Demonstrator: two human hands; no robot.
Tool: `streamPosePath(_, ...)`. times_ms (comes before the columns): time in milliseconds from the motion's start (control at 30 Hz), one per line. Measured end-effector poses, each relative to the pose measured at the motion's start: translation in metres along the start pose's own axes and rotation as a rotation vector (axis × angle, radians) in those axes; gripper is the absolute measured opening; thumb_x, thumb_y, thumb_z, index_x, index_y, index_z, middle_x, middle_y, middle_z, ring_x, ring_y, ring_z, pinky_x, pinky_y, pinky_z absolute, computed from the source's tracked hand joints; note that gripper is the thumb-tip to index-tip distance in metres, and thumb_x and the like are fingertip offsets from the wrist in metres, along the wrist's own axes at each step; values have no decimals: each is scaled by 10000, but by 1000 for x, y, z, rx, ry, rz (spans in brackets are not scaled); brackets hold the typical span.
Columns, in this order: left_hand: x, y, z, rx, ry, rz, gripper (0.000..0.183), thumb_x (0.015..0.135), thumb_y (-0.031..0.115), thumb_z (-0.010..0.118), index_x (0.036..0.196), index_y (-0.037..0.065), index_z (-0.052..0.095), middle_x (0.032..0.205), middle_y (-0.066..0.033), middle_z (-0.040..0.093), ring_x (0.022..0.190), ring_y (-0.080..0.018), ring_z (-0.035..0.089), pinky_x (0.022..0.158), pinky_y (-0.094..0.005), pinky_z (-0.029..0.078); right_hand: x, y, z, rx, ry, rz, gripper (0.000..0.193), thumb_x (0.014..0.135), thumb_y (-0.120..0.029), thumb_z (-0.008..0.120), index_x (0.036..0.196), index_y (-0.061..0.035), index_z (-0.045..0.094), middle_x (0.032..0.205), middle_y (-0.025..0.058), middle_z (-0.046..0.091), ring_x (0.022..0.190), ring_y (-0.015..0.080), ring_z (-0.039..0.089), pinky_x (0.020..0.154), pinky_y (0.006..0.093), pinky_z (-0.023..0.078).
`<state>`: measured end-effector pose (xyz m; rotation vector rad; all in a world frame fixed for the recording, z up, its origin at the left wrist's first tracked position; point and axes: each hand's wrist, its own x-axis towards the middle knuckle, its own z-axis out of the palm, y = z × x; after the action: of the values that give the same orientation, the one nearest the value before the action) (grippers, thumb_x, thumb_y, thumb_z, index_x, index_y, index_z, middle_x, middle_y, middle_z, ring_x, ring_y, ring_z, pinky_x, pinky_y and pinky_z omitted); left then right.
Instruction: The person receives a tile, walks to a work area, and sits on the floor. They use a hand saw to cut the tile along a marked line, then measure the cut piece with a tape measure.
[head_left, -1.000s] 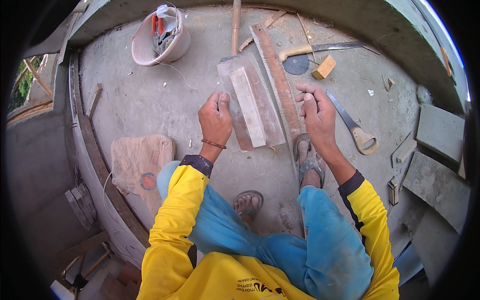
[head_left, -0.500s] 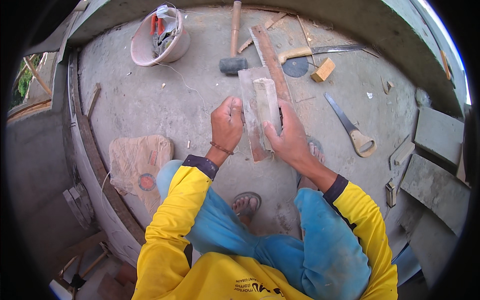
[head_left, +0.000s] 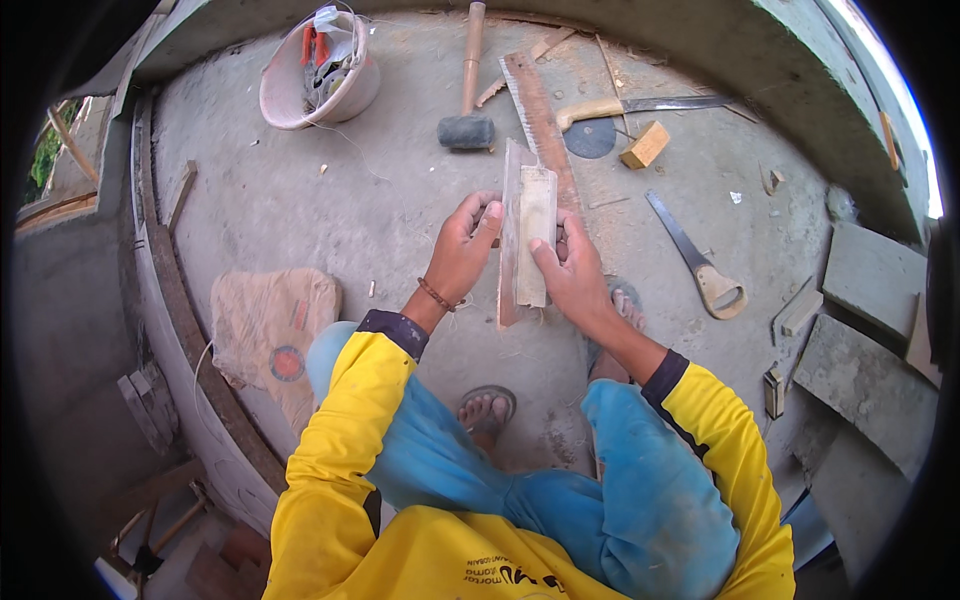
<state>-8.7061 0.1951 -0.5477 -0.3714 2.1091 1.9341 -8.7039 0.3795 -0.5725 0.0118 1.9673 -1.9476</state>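
My right hand (head_left: 578,265) grips a plastering float (head_left: 510,215), a thin flat plate with a pale wooden block as its handle. The thumb lies on the block and the fingers wrap round its right side. The float stands tilted, with its left edge toward my left hand (head_left: 462,245). That hand is closed beside this edge, thumb and forefinger tips together. Anything between them is too small to make out, and its other fingertips are partly hidden by the plate. Just beyond the float lies a long toothed saw blade (head_left: 540,120), brownish with rust.
Farther off are a rubber mallet (head_left: 467,132), a bucket of tools (head_left: 350,105), a machete (head_left: 670,101), a wood block (head_left: 645,145) and a black disc (head_left: 590,138). A handsaw (head_left: 700,255) lies right, near grey slabs (head_left: 870,275). A paper sack (head_left: 270,320) rests left.
The float has turned in my right hand, its plate now tilted more edge-on. My left thumb has lifted and points upward beside the plate's edge.
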Motion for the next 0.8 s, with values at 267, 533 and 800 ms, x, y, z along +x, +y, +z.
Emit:
streamPosePath(267,-11,-9,-10,-339,-151,-402,588,1073,347,583,1483,-43,420,1388,-127,577,1243,-183,578,1069,-347,474,70,-11,-51,-403,-59,-21,359,1002,-198,625,1275,34,610,1007,194,688,819,301,711,749,412,560)
streamPosePath(533,-11,-21,-24,-148,-29,-382,456,1049,312,642,1311,-57,593,1178,-82,685,1039,-143,650,937,-320,532,169,69,-84,-1320,61,8,382,931,-130,650,1279,6,571,1366,233,541,1118,408,662,872,499,583)
streamPosePath(800,-10,-27,-37,-251,153,-367,476,1100,405,531,1265,-28,640,1144,-25,667,1013,-76,556,913,-261,463,170,66,-98,-1444,-109,-115,557,861,-209,790,1345,-79,547,1452,206,487,1184,392,643,874,483,594)
